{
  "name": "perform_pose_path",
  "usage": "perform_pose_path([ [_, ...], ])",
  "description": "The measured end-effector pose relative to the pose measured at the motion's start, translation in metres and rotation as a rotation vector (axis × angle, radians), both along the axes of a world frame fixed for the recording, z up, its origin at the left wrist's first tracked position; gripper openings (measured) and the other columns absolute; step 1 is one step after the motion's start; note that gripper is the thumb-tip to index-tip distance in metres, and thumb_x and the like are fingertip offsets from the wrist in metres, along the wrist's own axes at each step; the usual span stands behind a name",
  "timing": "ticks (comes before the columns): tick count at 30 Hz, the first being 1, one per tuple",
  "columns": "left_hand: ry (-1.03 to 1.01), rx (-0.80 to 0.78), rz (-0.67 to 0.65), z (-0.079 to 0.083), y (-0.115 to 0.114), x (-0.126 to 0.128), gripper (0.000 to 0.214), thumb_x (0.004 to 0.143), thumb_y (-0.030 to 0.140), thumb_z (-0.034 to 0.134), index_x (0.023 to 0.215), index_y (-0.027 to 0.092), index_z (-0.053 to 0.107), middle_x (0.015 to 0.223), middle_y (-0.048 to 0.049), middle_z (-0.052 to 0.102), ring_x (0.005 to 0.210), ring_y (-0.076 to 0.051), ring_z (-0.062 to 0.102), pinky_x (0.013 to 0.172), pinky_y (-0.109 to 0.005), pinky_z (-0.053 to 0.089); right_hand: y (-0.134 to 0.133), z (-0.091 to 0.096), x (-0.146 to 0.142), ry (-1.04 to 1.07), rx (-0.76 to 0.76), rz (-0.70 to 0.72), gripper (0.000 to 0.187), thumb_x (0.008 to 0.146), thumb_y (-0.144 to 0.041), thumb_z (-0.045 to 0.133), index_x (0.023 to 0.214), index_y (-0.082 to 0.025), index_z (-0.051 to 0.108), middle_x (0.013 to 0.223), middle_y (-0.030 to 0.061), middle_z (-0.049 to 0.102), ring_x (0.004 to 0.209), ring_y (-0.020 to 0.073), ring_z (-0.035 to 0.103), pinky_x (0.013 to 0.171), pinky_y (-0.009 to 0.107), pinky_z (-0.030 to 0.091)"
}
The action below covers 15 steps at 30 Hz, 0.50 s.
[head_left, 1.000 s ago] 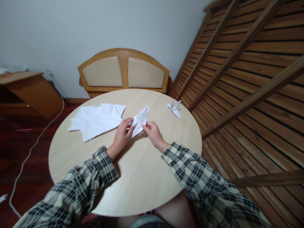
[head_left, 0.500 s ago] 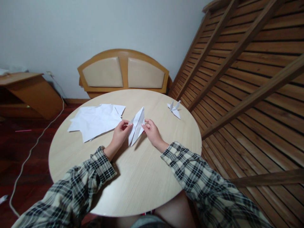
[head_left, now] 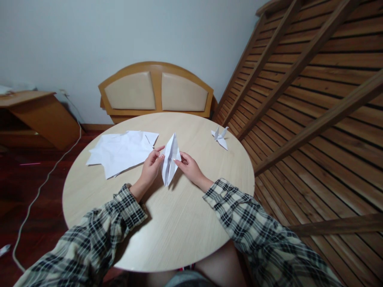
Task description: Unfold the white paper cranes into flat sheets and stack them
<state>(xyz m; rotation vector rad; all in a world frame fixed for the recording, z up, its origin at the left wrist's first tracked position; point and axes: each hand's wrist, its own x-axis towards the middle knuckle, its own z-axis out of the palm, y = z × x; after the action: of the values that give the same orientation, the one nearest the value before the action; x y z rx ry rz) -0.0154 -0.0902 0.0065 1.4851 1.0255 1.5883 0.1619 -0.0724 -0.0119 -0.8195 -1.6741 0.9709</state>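
Observation:
A folded white paper piece (head_left: 169, 160), long and pointed at both ends, stands upright over the middle of the round wooden table (head_left: 179, 223). My left hand (head_left: 151, 167) pinches its left edge. On the other side my right hand (head_left: 188, 167) pinches the right edge. Both arms wear plaid sleeves. A finished white paper crane (head_left: 220, 137) sits at the table's far right, apart from both hands.
A loose pile of white paper sheets (head_left: 119, 151) lies on the table's left half. A wooden chair (head_left: 155, 91) stands behind the table. A slatted wooden frame (head_left: 314, 91) leans on the right. A white cable (head_left: 38, 187) runs over the dark floor at left.
The folded paper has turned from leaning right to standing nearly upright, narrower, and has shifted slightly left between my hands. Both hands kept their grip.

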Motion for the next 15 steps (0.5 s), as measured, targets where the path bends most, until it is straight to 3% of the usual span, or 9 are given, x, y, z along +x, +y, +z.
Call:
perform_pose_path([
  [4,-0.026,-0.030,-0.048,0.004,-0.003,0.005,0.023,0.085,0.032,0.063,0.070,0.021,0.049,0.087,-0.0039,0.065,0.084,-0.019,0.056,0.079,-0.036,0.046,-0.007,0.004,0.002,-0.183,0.166,-0.181,0.044,0.090,-0.037,0.063,0.131,-0.025,0.055,0.123,0.0099,0.055,0.099,0.0199,0.062,0.086,0.039,0.058],
  [7,0.022,-0.038,-0.029,0.005,-0.005,0.006,0.024,0.085,0.032,0.062,0.069,0.020,0.049,0.068,0.0014,0.051,0.067,-0.015,0.045,0.067,-0.029,0.040,-0.011,0.009,0.003,-0.250,0.337,-0.254,0.035,0.090,-0.033,0.062,0.124,-0.026,0.059,0.137,0.0099,0.046,0.116,0.0221,0.056,0.103,0.042,0.051],
  [11,0.076,-0.038,0.003,0.005,-0.008,0.006,0.023,0.089,0.032,0.059,0.072,0.020,0.048,0.068,0.0033,0.044,0.064,-0.013,0.040,0.064,-0.027,0.037,-0.016,0.019,0.004,-0.358,0.504,-0.320,0.018,0.090,-0.032,0.060,0.105,-0.022,0.066,0.150,0.0101,0.038,0.135,0.0271,0.043,0.113,0.050,0.042],
  [15,0.099,-0.060,0.021,0.003,-0.010,0.007,0.020,0.091,0.033,0.057,0.078,0.020,0.050,0.072,0.0027,0.048,0.066,-0.013,0.043,0.064,-0.027,0.038,-0.022,0.030,0.006,-0.489,0.636,-0.368,0.017,0.089,-0.035,0.062,0.094,-0.019,0.068,0.155,0.0105,0.037,0.146,0.0297,0.030,0.119,0.053,0.030],
])
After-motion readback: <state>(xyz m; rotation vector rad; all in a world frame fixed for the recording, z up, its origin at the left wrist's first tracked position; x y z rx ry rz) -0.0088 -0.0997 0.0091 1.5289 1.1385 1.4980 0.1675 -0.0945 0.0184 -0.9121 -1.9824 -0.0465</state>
